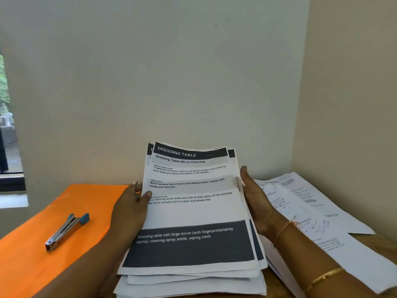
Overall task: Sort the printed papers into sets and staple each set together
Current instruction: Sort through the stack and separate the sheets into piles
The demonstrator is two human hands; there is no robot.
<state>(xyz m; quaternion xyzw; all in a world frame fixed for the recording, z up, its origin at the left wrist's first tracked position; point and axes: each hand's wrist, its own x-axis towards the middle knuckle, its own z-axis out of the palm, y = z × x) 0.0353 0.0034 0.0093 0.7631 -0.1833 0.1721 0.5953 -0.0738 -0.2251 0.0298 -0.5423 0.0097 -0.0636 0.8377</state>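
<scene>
Holding a bundle of white printed papers with dark header bands point(193, 211) in the centre, the person keeps it tilted, its far edge raised toward the wall. The top sheet reads "DRESSING TABLE". The near edge of the bundle rests on a lower pile of white sheets point(193, 284) at 6 o'clock.

At 9 o'clock of the bundle, the left hand point(131, 207) has its grip clenched on the bundle's edge: the thumb point(147, 194) lies on the top sheet and the fingers go behind it. At 3 o'clock, the right hand point(255, 201) has a released grip (fingers straight, palm flat against the paper edges).

A metal stapler with blue ends point(65, 231) lies on a flat orange folder point(32, 265) at 8 o'clock, well apart from the bundle. Loose white printed sheets point(322, 211) are spread at 3 o'clock on the wooden tabletop point(382, 244).
</scene>
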